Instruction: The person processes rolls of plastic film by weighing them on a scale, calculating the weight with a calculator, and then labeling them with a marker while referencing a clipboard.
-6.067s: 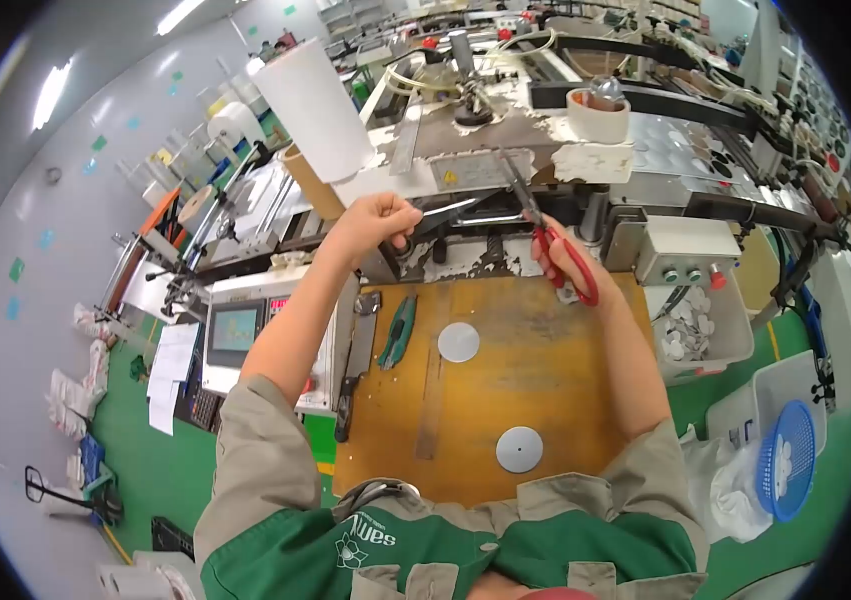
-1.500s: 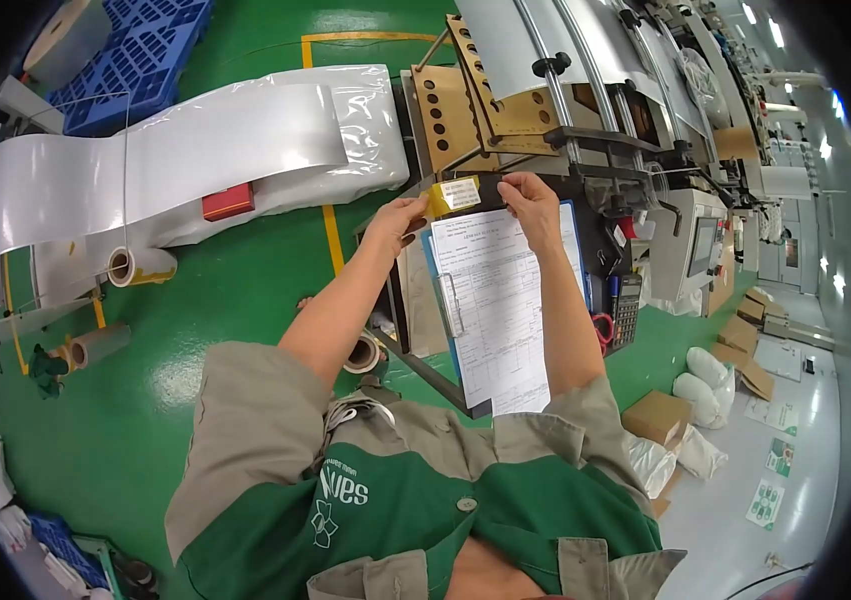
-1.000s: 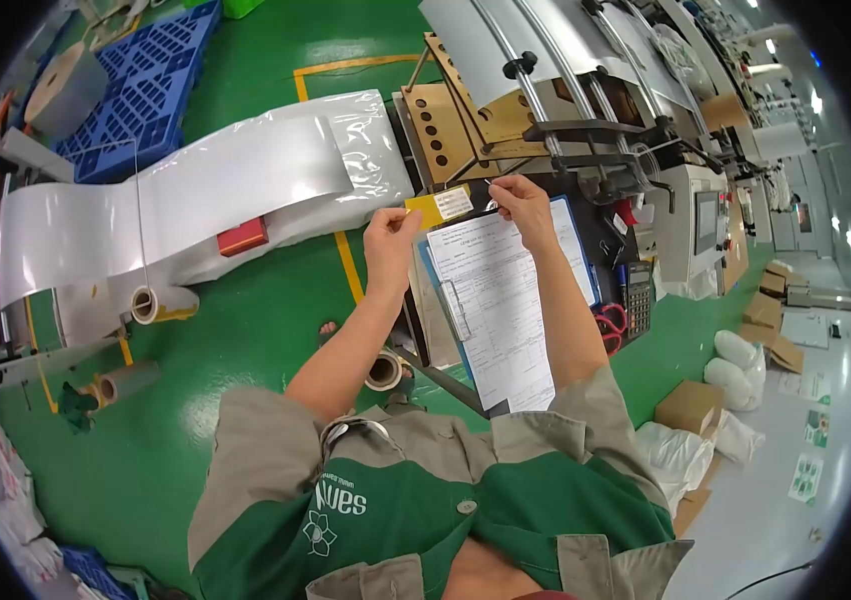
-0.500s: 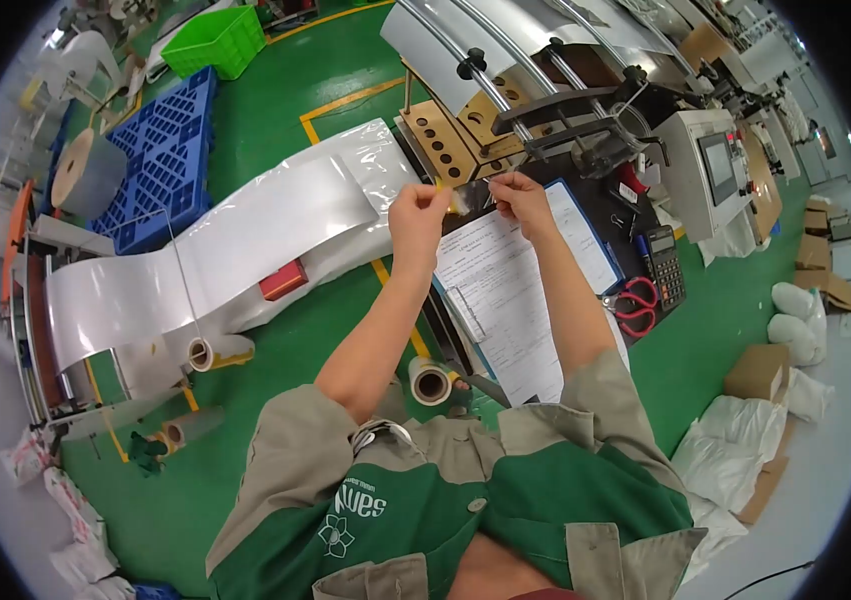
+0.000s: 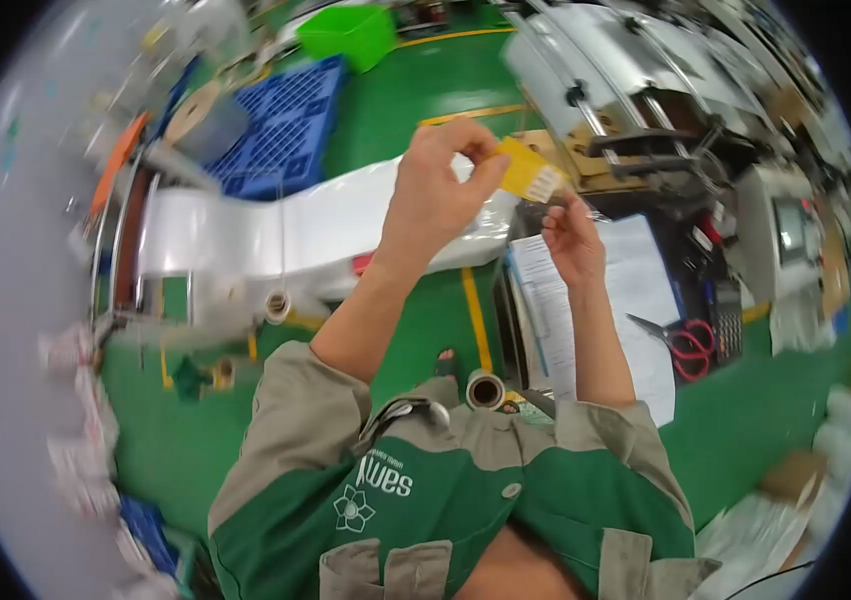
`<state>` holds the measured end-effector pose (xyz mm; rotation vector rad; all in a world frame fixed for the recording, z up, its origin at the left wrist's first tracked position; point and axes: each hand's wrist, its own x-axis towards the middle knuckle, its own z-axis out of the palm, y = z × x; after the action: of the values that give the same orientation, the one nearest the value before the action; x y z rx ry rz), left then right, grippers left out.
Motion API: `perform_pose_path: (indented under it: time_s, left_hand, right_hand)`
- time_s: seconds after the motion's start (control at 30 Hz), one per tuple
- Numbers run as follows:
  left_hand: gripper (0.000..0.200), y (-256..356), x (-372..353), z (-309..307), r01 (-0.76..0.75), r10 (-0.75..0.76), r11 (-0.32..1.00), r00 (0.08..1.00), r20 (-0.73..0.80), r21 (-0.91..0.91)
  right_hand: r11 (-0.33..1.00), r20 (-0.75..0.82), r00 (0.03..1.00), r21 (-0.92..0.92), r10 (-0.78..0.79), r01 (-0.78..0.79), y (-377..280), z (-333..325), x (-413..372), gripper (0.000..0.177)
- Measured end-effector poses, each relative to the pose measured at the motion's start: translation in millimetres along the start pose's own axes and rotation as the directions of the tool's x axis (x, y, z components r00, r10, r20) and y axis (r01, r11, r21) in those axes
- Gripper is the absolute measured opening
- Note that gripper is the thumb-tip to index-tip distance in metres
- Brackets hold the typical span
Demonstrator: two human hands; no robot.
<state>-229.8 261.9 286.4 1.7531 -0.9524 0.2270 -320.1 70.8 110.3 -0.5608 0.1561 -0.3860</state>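
Between thumb and fingers, my left hand pinches a small flat yellow packet with a white printed patch at its lower right. My right hand is closed at that patch's corner, its fingertips gripping the packet's edge. Motion blur hides the print. Below my right forearm lie printed sheets on a blue clipboard. Red-handled scissors rest on the papers' right side, beside a dark calculator.
A machine with metal rollers stands ahead on the right, near a control box. White film stretches leftward. Beyond it are a blue pallet and a green crate. A film roll stands near my body.
My view has swung left, so the surroundings sit further right. Both hands are raised nearer to me, and the yellow packet now shows plainly between them.
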Motion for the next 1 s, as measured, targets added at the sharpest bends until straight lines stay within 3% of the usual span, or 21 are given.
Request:
perform_pose_path:
  time_s: [0.03, 0.07, 0.1, 0.2, 0.27, 0.37, 0.43, 0.57, 0.7, 0.77, 0.8, 0.9, 0.97, 1.0]
  left_hand:
    - [0.014, 12, -17, -16, 0.060, -0.060, 0.998, 0.998, -0.015, 0.007]
    - [0.014, 19, -34, -34, -0.043, 0.048, 0.995, 0.998, -0.048, 0.086]
    - [0.014, 27, -54, -49, -0.048, 0.061, 0.988, 0.995, -0.085, 0.144]
    - [0.011, 64, -106, -87, 0.113, -0.067, 0.954, 0.983, -0.169, 0.276]
    - [0.011, 73, -131, -109, 0.229, -0.182, 0.942, 0.962, -0.202, 0.245]
    - [0.011, 81, -167, -145, 0.215, -0.155, 0.937, 0.962, -0.224, 0.275]
    - [0.011, 88, -185, -175, 0.189, -0.117, 0.909, 0.971, -0.207, 0.372]
    - [0.011, 75, -232, -247, 0.260, -0.173, 0.903, 0.949, -0.263, 0.343]
    - [0.011, 49, -298, -335, 0.390, -0.293, 0.851, 0.908, -0.298, 0.352]
    - [0.012, 50, -325, -381, 0.426, -0.227, 0.861, 0.811, -0.539, 0.277]
    - [0.013, 63, -335, -406, 0.450, -0.150, 0.792, 0.798, -0.583, 0.413]
    - [0.016, 94, -360, -466, 0.528, -0.251, 0.602, 0.838, -0.485, 0.599]
    - [0.016, 98, -376, -498, 0.548, -0.278, 0.435, 0.836, -0.472, 0.714]
    - [0.015, 97, -383, -513, 0.565, -0.281, 0.390, 0.825, -0.491, 0.727]
  right_hand:
    - [0.998, 0.068, 0.997, 0.048, 0.045, -0.048, 10, 10, -11, 0.028]
    - [0.994, 0.217, 0.973, 0.058, 0.075, -0.090, 26, 12, -18, 0.030]
    - [0.976, 0.338, 0.927, 0.084, 0.161, -0.200, 42, 7, -26, 0.033]
    - [0.913, 0.447, 0.826, 0.051, 0.342, -0.405, 86, 20, -64, 0.041]
    - [0.856, 0.543, 0.744, 0.083, 0.390, -0.510, 110, 33, -80, 0.042]
    - [0.771, 0.582, 0.645, 0.049, 0.495, -0.635, 143, 48, -104, 0.044]
    - [0.787, 0.584, 0.623, -0.046, 0.521, -0.615, 167, 65, -113, 0.044]
    - [0.764, 0.581, 0.565, -0.162, 0.585, -0.624, 241, 99, -121, 0.040]
    - [0.634, 0.536, 0.419, -0.315, 0.733, -0.706, 344, 144, -131, 0.036]
    - [0.581, 0.306, 0.494, -0.398, 0.814, -0.710, 395, 159, -133, 0.045]
    - [0.558, 0.174, 0.543, -0.447, 0.821, -0.700, 419, 157, -133, 0.043]
    - [0.242, -0.149, 0.535, -0.770, 0.831, -0.591, 482, 135, -117, 0.035]
    - [0.126, -0.171, 0.518, -0.863, 0.838, -0.488, 515, 158, -107, 0.033]
    - [0.168, -0.108, 0.526, -0.877, 0.844, -0.451, 539, 171, -99, 0.029]
